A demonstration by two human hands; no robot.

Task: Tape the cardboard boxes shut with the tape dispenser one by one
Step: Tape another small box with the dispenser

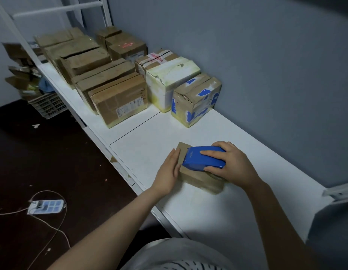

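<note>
Near the bench's (247, 141) front edge: one flat cardboard box (200, 179); left hand (167, 172) flat against its side; right hand (234, 164) grasping one blue tape dispenser (200, 158) on top. Far end: roughly eleven crowded boxes (118, 100).

You are in a parcel-packing or storage room. A long white tabletop (149, 137) runs along a plain grey-blue wall (247, 55), loaded with rows of worn brown cardboard boxes (118, 102) under a white metal frame (58, 8). On the dark floor (52, 152) beside it sit a white lattice plastic crate (48, 106) and a white-and-blue power strip (46, 206).
</note>
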